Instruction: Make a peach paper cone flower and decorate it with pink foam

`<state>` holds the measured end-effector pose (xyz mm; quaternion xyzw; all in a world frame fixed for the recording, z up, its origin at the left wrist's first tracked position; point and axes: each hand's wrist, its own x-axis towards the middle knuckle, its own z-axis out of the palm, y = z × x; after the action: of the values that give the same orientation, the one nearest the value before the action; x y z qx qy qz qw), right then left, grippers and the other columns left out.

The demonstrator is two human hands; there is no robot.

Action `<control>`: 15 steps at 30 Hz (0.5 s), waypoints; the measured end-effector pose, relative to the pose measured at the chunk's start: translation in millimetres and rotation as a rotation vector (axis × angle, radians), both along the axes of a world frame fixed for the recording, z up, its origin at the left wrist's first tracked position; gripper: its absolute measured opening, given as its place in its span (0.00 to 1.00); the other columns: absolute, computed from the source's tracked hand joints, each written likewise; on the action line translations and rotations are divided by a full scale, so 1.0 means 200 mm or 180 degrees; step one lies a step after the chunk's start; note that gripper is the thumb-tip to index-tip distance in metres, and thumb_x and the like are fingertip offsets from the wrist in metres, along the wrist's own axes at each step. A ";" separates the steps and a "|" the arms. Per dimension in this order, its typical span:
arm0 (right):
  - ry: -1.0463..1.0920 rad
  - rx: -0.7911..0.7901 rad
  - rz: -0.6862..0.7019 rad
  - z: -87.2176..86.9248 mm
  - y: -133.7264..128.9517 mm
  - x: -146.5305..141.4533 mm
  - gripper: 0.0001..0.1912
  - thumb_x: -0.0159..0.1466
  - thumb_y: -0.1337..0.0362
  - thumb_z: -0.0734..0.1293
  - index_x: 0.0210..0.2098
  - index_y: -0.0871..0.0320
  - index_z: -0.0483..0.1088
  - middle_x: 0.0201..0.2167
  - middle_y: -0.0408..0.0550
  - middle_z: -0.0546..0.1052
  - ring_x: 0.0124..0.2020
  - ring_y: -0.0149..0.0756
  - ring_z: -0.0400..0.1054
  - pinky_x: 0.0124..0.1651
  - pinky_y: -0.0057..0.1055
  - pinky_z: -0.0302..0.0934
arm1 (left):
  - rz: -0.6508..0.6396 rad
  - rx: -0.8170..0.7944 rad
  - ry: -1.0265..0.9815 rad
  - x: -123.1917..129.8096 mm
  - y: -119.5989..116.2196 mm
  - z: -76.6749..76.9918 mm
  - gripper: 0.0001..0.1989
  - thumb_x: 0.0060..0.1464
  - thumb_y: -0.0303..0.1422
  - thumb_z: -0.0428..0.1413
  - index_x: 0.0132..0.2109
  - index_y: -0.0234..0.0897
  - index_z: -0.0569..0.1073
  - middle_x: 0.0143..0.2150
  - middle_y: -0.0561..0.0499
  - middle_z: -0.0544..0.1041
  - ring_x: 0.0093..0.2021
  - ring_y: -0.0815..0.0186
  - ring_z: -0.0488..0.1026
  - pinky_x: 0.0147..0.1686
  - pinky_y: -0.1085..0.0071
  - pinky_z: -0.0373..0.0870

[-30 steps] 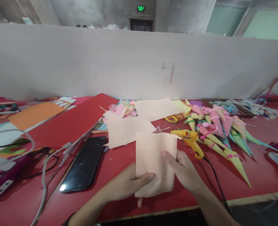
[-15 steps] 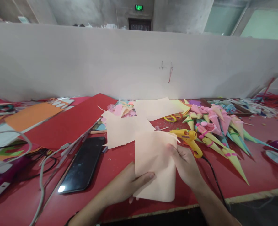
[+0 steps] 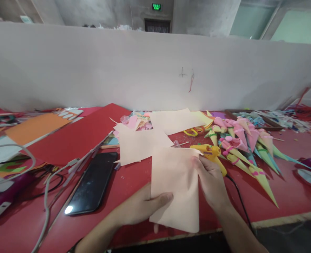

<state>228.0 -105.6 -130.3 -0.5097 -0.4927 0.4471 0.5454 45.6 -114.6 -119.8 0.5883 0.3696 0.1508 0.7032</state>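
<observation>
A cream sheet of paper (image 3: 175, 182) is held up between both hands over the front of the red table. My left hand (image 3: 150, 203) grips its left side, thumb on the face and fingers behind. At the upper right edge, my right hand (image 3: 209, 177) pinches the sheet, its other fingers curled. Just behind that hand lies a yellow glue gun (image 3: 206, 150) with a black cord. More cream paper (image 3: 137, 146) rests flat beyond the held sheet, one piece showing a jagged edge.
A black phone (image 3: 92, 186) lies left, near a white cable (image 3: 47, 189) and a purple power strip (image 3: 2, 200). Red card (image 3: 84, 135) slants behind. Several paper cones (image 3: 239, 140) pile up at right, beside yellow-handled scissors (image 3: 191, 132). A white partition (image 3: 118, 70) stands at the back.
The sheet's lower right part has swung slightly down and looks flatter. My right hand has shifted a little to the right along its edge; the left hand keeps its hold.
</observation>
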 end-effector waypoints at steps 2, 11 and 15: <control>0.0067 -0.0087 0.0235 0.00 0.00 -0.01 0.18 0.58 0.50 0.59 0.20 0.58 0.62 0.18 0.41 0.63 0.22 0.31 0.56 0.24 0.26 0.51 | 0.0031 0.0018 -0.0018 -0.01 0.00 -0.01 0.18 0.53 0.45 0.48 0.31 0.32 0.66 0.19 0.54 0.69 0.12 0.77 0.61 0.14 0.80 0.58; -0.0386 -0.0282 0.0809 -0.01 -0.01 -0.02 0.22 0.59 0.48 0.56 0.19 0.59 0.56 0.17 0.39 0.58 0.21 0.27 0.52 0.23 0.24 0.49 | 0.0548 0.0045 0.0252 -0.03 0.01 0.00 0.19 0.51 0.46 0.49 0.30 0.31 0.70 0.20 0.52 0.72 0.16 0.71 0.66 0.17 0.77 0.61; -0.0316 -0.0278 0.0952 -0.01 -0.02 -0.03 0.21 0.59 0.49 0.56 0.19 0.59 0.57 0.18 0.40 0.60 0.22 0.27 0.54 0.24 0.23 0.50 | 0.0773 0.0124 0.0267 -0.04 0.02 0.01 0.19 0.48 0.42 0.55 0.43 0.34 0.71 0.33 0.49 0.77 0.32 0.64 0.72 0.31 0.71 0.67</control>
<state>222.5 -108.9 -131.8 -0.4754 -0.5696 0.5186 0.4251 37.0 -110.9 -118.4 0.5586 0.4642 0.2172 0.6521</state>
